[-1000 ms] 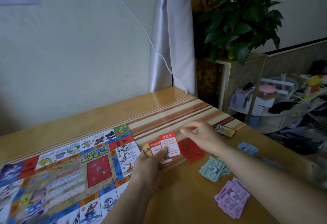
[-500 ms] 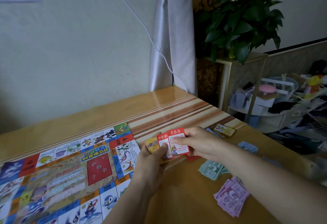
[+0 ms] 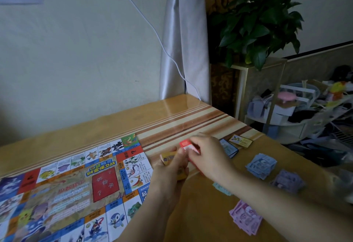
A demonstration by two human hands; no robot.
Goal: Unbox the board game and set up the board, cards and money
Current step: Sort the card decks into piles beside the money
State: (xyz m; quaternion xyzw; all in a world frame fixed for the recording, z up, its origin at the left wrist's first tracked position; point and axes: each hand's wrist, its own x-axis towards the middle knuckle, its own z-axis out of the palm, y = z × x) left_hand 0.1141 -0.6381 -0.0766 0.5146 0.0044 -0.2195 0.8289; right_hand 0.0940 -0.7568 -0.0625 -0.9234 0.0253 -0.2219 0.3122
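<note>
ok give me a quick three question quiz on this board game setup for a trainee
1. Which hand pinches the red card? A) left hand B) right hand C) neither
2. True or false: the board lies folded shut.
3. What colour is the money pile nearest the camera?

Key:
1. B. The right hand pinches it, while the left hand holds the card stack.
2. False. It lies open and flat on the table.
3. Pink.
</note>
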